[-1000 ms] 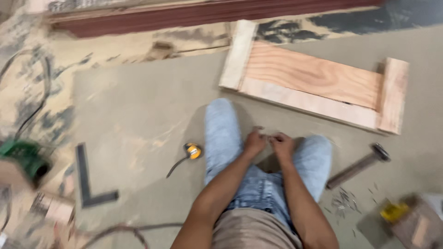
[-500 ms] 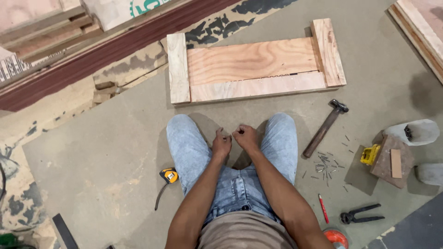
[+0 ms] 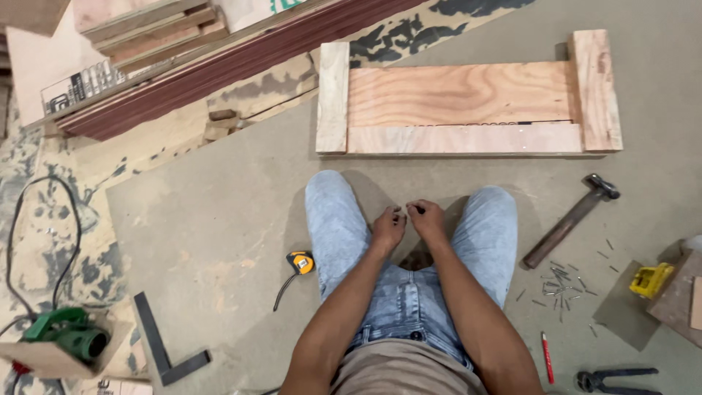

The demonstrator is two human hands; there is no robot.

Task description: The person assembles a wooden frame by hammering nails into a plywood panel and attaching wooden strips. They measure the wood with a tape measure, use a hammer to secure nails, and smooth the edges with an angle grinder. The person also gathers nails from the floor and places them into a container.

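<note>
Kneeling | hands: left hand, right hand fingertips together, grip unclear | nails loose on floor

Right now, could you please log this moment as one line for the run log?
left hand: fingers pinched, between knees | right hand: same, almost touching left | wooden frame: flat ahead | hammer, nails: right | tape measure: left
</note>
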